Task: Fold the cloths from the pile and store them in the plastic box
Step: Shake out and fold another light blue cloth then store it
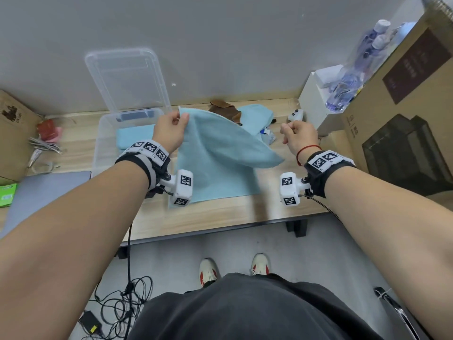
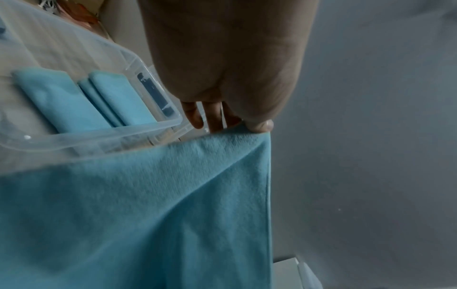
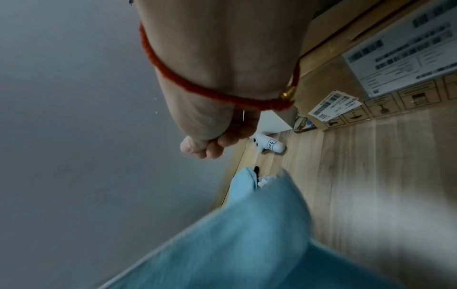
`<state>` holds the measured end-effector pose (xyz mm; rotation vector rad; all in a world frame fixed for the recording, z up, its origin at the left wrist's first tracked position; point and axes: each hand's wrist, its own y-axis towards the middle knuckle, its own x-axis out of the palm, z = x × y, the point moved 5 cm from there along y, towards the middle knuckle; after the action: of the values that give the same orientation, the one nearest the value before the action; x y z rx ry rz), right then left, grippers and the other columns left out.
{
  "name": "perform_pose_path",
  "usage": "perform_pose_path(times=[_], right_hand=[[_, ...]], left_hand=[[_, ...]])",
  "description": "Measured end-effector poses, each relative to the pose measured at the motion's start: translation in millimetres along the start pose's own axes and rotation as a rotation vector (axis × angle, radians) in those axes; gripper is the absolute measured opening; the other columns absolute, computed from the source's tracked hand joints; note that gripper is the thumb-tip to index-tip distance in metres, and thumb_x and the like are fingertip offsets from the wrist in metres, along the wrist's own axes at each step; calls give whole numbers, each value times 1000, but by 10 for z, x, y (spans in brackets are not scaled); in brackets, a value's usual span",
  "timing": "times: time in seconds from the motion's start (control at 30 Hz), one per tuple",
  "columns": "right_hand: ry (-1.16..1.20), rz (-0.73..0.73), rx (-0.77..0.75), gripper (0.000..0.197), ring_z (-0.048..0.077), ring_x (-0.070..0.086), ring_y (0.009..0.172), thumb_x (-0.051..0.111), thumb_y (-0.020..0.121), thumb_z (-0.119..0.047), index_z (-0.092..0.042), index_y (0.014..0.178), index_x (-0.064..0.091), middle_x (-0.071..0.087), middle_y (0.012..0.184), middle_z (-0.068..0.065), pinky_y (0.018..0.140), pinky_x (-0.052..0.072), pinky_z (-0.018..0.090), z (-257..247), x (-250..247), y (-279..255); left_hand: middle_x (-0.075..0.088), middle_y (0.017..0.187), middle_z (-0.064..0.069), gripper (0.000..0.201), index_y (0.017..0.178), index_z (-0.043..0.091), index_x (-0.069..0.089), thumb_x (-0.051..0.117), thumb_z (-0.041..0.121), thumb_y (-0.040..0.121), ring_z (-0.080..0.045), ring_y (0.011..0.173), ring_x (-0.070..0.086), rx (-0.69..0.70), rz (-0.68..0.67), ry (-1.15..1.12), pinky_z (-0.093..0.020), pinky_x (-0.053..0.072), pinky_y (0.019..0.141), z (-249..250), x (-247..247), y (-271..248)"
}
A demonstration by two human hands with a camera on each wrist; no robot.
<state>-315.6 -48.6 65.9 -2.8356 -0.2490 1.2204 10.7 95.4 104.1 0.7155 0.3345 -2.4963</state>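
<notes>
A light blue cloth (image 1: pixel 220 153) hangs over the wooden table (image 1: pixel 220 217), its lower edge lying on the top. My left hand (image 1: pixel 171 128) pinches its upper left corner between thumb (image 2: pixel 259 125) and fingers, raised beside the clear plastic box (image 1: pixel 98 143). Two folded blue cloths (image 2: pixel 118 97) lie in that box (image 2: pixel 99 135). My right hand (image 1: pixel 296 133) hovers to the right with curled fingers (image 3: pixel 202 148) and holds nothing; the cloth (image 3: pixel 235 234) droops below it. The pile (image 1: pixel 255 116) of blue cloths and a brown cloth (image 1: pixel 226 111) sits behind.
The box's lid (image 1: pixel 127 77) leans against the wall. A white controller (image 1: pixel 295 115) lies near my right hand. Large cardboard boxes (image 1: pixel 404 106) and bottles (image 1: pixel 355 69) crowd the right. A grey laptop (image 1: pixel 44 192) and cables (image 1: pixel 44 143) occupy the left.
</notes>
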Motion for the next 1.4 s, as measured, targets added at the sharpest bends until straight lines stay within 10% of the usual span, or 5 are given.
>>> perform_pose_path(times=[0.27,0.67,0.93,1.13,1.4], right_hand=[[1,-360,-316,62,13,58,94,76,74,-53,-28,126,53,55,114,-1,82,48,27,-591,365,-156],[54,-818,-387,48,10,66,101,72,72,-63,-29,105,67,71,108,-6,94,51,33,-831,831,-443],[-199,-757,-370,36,10,59,68,85,66,-49,-19,76,66,66,74,-7,62,48,23,-750,761,-414],[-576,-737,-251,60,26,60,86,76,68,-60,-10,100,64,65,95,5,78,50,34,-43,669,-207],[151,-282,11,24,15,64,73,78,78,-42,-21,89,71,70,87,2,70,53,29,-5,45,202]], left_hand=[[39,71,2,24,79,15,48,44,26,100,-11,65,37,126,-148,-75,-27,31,61,645,297,-27],[46,74,-7,20,75,26,54,49,35,92,-17,69,40,149,-162,-264,-30,33,67,848,385,6],[38,64,5,29,64,21,39,44,19,93,-12,60,36,11,-14,-187,-31,29,63,844,340,119],[43,72,7,28,72,24,42,48,35,97,-14,72,42,115,30,-89,-30,36,70,706,175,214],[50,83,-1,18,88,17,50,43,29,99,-16,78,46,104,211,-108,-30,40,74,509,-209,384]])
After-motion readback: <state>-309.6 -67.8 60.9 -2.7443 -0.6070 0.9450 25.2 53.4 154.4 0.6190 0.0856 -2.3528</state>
